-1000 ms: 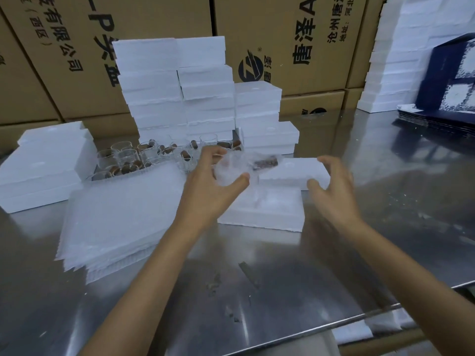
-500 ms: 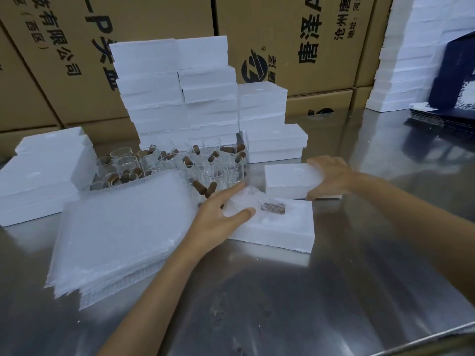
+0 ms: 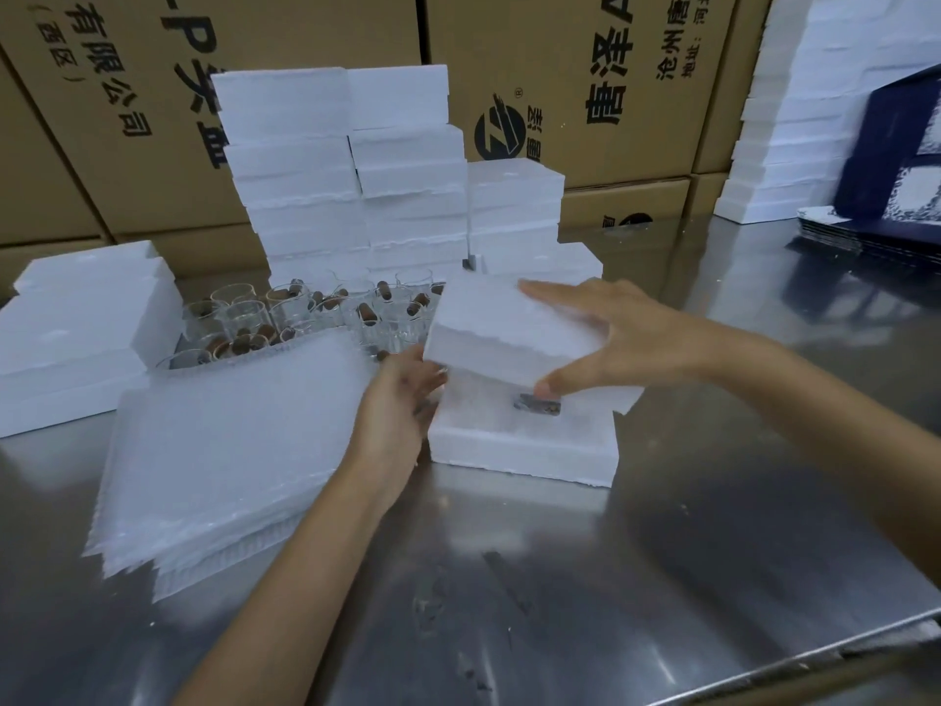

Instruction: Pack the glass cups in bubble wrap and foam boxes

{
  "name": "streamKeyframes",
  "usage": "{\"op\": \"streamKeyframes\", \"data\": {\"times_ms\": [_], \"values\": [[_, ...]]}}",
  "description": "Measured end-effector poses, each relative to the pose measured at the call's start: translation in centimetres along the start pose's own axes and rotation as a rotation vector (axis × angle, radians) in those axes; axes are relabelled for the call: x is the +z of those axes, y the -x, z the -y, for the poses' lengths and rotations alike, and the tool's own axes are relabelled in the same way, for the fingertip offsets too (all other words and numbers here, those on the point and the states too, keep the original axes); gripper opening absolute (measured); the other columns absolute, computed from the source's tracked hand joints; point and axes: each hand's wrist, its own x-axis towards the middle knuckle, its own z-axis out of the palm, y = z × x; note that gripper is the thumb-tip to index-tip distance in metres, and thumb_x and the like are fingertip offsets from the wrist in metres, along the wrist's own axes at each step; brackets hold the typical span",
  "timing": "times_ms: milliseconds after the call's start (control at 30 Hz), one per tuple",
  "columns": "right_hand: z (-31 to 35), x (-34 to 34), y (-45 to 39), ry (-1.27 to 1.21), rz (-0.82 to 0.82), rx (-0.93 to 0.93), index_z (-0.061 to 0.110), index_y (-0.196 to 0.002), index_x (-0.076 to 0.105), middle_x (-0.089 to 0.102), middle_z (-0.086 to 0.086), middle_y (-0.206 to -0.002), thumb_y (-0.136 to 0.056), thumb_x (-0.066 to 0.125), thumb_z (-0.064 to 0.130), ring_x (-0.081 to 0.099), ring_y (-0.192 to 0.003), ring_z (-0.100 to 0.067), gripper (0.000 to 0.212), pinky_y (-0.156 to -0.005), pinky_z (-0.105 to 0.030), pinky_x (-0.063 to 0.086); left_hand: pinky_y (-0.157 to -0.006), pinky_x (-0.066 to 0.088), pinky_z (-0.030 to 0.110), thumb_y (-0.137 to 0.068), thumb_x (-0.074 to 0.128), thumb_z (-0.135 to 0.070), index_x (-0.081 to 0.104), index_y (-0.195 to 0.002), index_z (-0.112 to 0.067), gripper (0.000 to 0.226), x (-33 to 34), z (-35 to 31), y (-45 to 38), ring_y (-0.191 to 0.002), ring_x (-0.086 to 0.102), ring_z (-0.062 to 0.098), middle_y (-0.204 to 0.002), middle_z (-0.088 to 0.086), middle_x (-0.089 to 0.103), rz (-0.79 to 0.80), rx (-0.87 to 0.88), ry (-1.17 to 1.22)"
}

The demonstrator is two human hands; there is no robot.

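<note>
Nearest, item one: the steel bench (image 3: 585,593), bare metal at your edge. Item two, left of centre: a stack of bubble wrap sheets (image 3: 224,450), lying flat. Item three: your left hand (image 3: 402,400), fingers loosely bent, resting against the left side of the foam box base (image 3: 519,450); whether it grips the base you cannot tell. Item four: the base itself, flat on the bench, with a wrapped glass cup (image 3: 534,405) lying in its recess, a dark piece showing through the wrap. Item five: your right hand (image 3: 611,338), fingers spread over the top and thumb under the near edge, clasping the foam lid (image 3: 504,328), which is tilted above the base and not seated on it. Item six, behind the wrap: a cluster of loose glass cups (image 3: 305,318), several with brown pieces inside. Item seven: foam boxes stacked at left (image 3: 76,328), centre (image 3: 346,170) and far right (image 3: 794,119). Item eight, rearmost: printed cardboard cartons (image 3: 585,68) and dark blue boxes (image 3: 896,160).
</note>
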Motion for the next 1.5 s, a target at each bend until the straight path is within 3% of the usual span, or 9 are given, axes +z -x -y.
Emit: {"op": "streamKeyframes", "data": {"times_ms": [133,333,600,733,1000,1100,1200,1333,1500], "values": [[0.4,2.4,0.3,0.256,-0.020,-0.012,0.073,-0.137,0.009,0.040,0.015,-0.121,-0.048,0.057,0.091,0.026,-0.119,-0.011,0.103,-0.092,-0.033,0.018,-0.098,0.045,0.039,-0.099,0.044,-0.050,0.060,-0.134,-0.016,0.051,0.1,-0.2,0.3,-0.117,0.062,0.019,-0.127,0.000,0.068,-0.023,-0.035,-0.076],[0.0,4.8,-0.2,0.283,0.002,0.059,0.067,-0.142,0.008,0.037,0.013,-0.116,-0.047,0.052,0.089,0.027,-0.118,-0.013,0.106,-0.088,-0.034,0.019,-0.102,0.050,0.039,-0.094,0.063,-0.026,0.066,-0.106,-0.035,0.015,0.6,0.6,0.5,-0.108,0.068,0.015,-0.105,-0.014,0.074,-0.048,-0.038,-0.283],[0.2,5.4,0.2,0.349,0.067,0.086,0.066,-0.139,-0.007,0.030,0.006,-0.137,-0.050,0.065,0.075,0.025,-0.129,-0.023,0.115,-0.103,-0.042,0.027,-0.097,0.050,0.034,-0.097,0.058,-0.024,0.067,-0.113,-0.026,0.018,0.8,0.2,0.9,-0.108,0.069,0.017,-0.112,-0.004,0.075,0.009,-0.102,-0.249],[0.5,4.9,0.4,0.228,0.090,0.085,0.068,-0.137,-0.001,0.028,0.010,-0.121,-0.051,0.074,0.062,0.026,-0.125,-0.021,0.114,-0.102,-0.047,0.041,-0.097,0.051,0.031,-0.095,0.062,-0.032,0.064,-0.113,-0.036,0.018,0.7,0.1,1.3,-0.108,0.068,0.011,-0.119,-0.008,0.070,0.010,-0.112,-0.270],[-0.2,5.6,2.6,0.049,-0.065,0.020,0.069,-0.140,0.006,0.028,0.016,-0.126,-0.052,0.074,0.066,0.017,-0.119,-0.005,0.112,-0.112,-0.044,0.032,-0.084,0.052,0.039,-0.087,0.071,-0.022,0.069,-0.114,-0.031,0.029,2.1,-1.1,2.3,-0.096,0.068,0.011,-0.106,-0.012,0.074,-0.022,-0.025,-0.234],[0.7,4.9,3.4,-0.219,-0.128,0.072,0.064,-0.144,0.007,0.016,0.032,-0.146,-0.050,0.072,0.085,0.014,-0.136,0.002,0.117,-0.117,-0.038,0.023,-0.082,0.049,0.040,-0.084,0.072,-0.013,0.073,-0.110,-0.022,0.029,2.8,-2.0,2.8,-0.098,0.067,0.022,-0.106,-0.002,0.075,-0.107,0.038,-0.174],[1.8,3.9,4.4,-0.703,-0.299,0.188,0.061,-0.143,0.015,0.023,0.029,-0.151,-0.054,0.069,0.086,0.040,-0.124,0.015,0.107,-0.099,-0.021,0.039,-0.070,0.050,0.033,-0.085,0.071,-0.011,0.074,-0.110,-0.022,0.028,2.8,-3.9,3.3,-0.085,0.069,0.015,-0.093,-0.006,0.076,-0.118,0.096,-0.075],[2.7,3.5,5.3,-1.350,0.036,0.176,0.027,-0.140,0.052,0.065,-0.008,-0.131,-0.078,0.070,0.061,0.065,-0.115,-0.033,0.073,-0.089,-0.046,0.056,-0.071,0.051,0.028,-0.087,0.069,-0.014,0.070,-0.119,-0.023,0.033,2.1,-7.2,4.1,-0.084,0.069,0.005,-0.101,-0.009,0.075,-0.115,0.227,-0.035],[7.0,4.8,3.5,-1.425,-0.088,0.048,0.022,-0.126,0.059,0.074,-0.010,-0.102,-0.086,0.066,0.048,0.069,-0.094,-0.033,0.048,-0.073,-0.042,0.057,-0.096,0.054,0.039,-0.084,0.078,-0.029,0.042,-0.140,-0.030,0.067,2.2,-9.2,5.3,-0.109,0.057,0.009,-0.137,-0.001,0.047,-0.323,0.295,0.115]]}}
